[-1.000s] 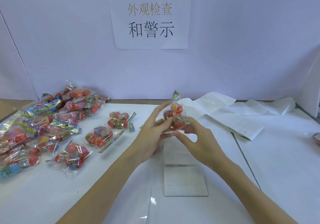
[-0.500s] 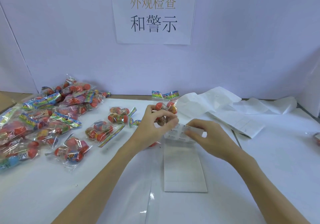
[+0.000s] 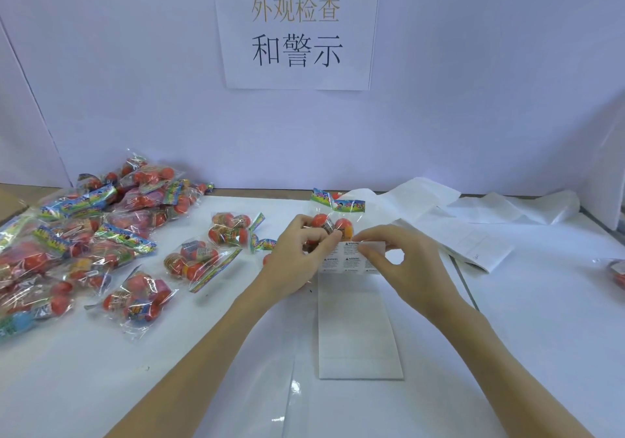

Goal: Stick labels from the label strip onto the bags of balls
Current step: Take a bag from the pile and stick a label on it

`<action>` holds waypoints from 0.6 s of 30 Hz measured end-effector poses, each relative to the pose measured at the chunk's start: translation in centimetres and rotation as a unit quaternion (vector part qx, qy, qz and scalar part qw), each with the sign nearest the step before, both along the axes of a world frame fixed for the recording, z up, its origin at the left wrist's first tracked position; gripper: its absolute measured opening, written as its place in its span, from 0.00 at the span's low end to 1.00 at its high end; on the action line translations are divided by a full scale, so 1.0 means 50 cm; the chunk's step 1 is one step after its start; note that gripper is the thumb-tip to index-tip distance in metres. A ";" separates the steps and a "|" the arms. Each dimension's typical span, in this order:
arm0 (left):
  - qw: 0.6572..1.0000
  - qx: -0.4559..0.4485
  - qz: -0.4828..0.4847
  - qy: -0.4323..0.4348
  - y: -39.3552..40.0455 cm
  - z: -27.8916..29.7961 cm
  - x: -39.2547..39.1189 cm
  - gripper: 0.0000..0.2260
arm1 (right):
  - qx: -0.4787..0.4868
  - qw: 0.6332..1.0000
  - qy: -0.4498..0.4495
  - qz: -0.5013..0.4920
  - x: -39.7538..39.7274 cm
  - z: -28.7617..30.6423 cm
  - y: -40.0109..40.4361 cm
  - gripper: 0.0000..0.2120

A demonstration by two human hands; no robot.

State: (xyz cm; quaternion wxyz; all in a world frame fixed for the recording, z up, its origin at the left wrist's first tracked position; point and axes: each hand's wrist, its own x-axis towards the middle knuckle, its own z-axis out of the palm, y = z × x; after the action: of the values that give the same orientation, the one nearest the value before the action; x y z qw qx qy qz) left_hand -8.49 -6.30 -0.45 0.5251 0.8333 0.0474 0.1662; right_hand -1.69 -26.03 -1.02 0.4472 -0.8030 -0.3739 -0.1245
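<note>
White table (glossy) meets lilac wall bearing paper sign.

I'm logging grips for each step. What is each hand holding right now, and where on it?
Left hand grips a bag of balls round its lower part; right hand pinches the label strip at its top edge.

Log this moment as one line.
left hand: grips bag of balls | right hand: pinches label strip | label: not yet stuck
</note>
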 end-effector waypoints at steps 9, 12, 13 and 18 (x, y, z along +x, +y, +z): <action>0.999 0.009 0.037 0.017 0.003 -0.004 0.005 0.15 | 0.031 0.996 -0.085 0.011 -0.008 0.001 0.005 0.08; 0.999 0.010 0.040 0.018 0.005 -0.003 0.006 0.14 | 0.097 0.995 -0.015 0.022 -0.020 0.012 0.013 0.07; 0.999 0.009 0.043 0.017 0.005 0.000 0.005 0.13 | 0.130 0.991 0.017 0.032 -0.023 0.016 0.016 0.07; 0.994 -0.097 0.023 -0.037 -0.002 0.012 -0.003 0.20 | 0.212 0.964 0.158 0.028 -0.020 0.030 0.011 0.09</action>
State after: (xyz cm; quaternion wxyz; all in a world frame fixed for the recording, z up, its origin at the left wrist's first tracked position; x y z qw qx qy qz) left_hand -8.61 -6.40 0.17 0.6012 0.7701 0.0628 0.2039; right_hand -2.71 -25.48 0.48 0.6640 -0.6886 -0.2853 -0.0597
